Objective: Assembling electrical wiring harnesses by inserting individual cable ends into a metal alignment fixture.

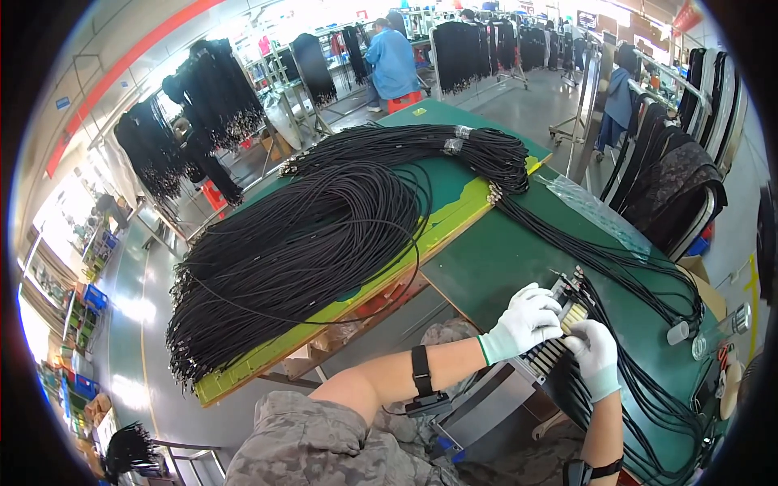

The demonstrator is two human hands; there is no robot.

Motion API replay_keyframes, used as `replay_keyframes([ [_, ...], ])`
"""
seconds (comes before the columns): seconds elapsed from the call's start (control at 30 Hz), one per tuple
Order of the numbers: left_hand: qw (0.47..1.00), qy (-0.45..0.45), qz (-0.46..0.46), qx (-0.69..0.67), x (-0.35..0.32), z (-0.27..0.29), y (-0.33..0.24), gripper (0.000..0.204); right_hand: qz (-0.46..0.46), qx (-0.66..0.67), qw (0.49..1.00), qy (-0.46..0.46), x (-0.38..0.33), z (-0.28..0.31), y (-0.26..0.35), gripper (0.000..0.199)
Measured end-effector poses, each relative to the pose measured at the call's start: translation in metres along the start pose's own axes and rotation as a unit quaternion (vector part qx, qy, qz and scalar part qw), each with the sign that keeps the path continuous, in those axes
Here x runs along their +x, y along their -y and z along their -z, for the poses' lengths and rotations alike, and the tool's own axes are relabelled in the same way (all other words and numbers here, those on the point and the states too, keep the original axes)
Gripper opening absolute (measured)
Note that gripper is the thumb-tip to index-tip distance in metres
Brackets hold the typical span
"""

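Note:
Both my hands wear white gloves and work close together over a slotted metal fixture (545, 356) at the table's near edge. My left hand (528, 322) has its fingers curled together at the fixture's left side; what they pinch is hidden. Just to the right, my right hand (593, 350) is closed, its fingertips at the fixture's slots, and I cannot make out what is in them. A pale yellow row of pieces (574, 315) shows between the hands. Black cables (604, 312) with metal ends lie beside the fixture and run down past my right hand.
A large pile of black cables (300, 243) covers the yellow-edged green table (454, 212) on the left, with a tied bundle (405, 144) behind. More cables (583, 240) cross the right table. A clear jar (721, 330) stands far right. A person in blue (392, 65) sits beyond.

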State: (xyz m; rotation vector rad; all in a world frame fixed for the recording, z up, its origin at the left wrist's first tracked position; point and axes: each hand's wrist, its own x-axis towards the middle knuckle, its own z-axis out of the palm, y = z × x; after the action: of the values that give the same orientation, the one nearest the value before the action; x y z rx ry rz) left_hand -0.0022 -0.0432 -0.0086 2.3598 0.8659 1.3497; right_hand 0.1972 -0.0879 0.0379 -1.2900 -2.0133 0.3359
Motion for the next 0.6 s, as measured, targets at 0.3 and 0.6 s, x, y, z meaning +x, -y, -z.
replay_keyframes([
  [0.3, 0.993, -0.094, 0.065, -0.024, 0.010, 0.003, -0.003, 0.014, -0.127, 0.049, 0.991, 0.021, -0.016, 0.018, -0.015, 0.014],
  [0.6, 0.989, -0.054, 0.121, 0.065, 0.012, 0.019, 0.012, 0.012, -0.077, -0.106, 0.991, 0.032, 0.003, 0.014, -0.013, 0.016],
])
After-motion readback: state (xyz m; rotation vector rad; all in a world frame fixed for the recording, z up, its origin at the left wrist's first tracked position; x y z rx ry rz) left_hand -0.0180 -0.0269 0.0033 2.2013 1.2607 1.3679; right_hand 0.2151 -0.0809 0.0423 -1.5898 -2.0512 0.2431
